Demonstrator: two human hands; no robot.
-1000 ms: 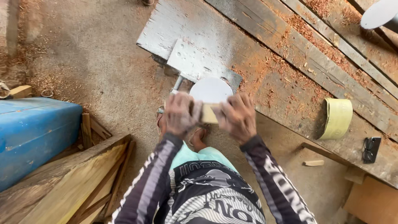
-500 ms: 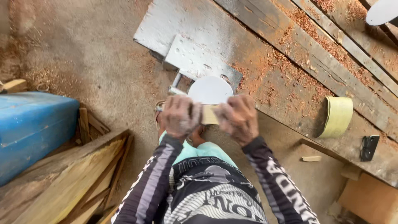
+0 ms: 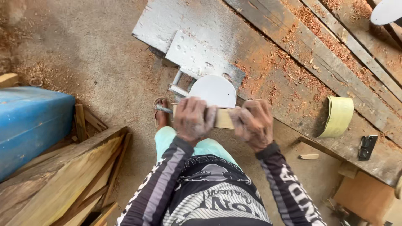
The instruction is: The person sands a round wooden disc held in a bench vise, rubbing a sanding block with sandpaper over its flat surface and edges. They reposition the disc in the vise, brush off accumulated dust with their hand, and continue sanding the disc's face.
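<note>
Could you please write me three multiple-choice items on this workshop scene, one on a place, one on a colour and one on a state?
1. Where is the white disc?
A. just beyond the wooden block
B. on the drum
C. inside the yellow roll

2. What colour is the drum?
A. red
B. blue
C. green

3. How is the wooden block held?
A. by one hand
B. lying loose
C. by both hands

Answers: 1 A, it shows right above the block; 2 B, its side is blue; 3 C, the left hand and right hand grip its ends.
</note>
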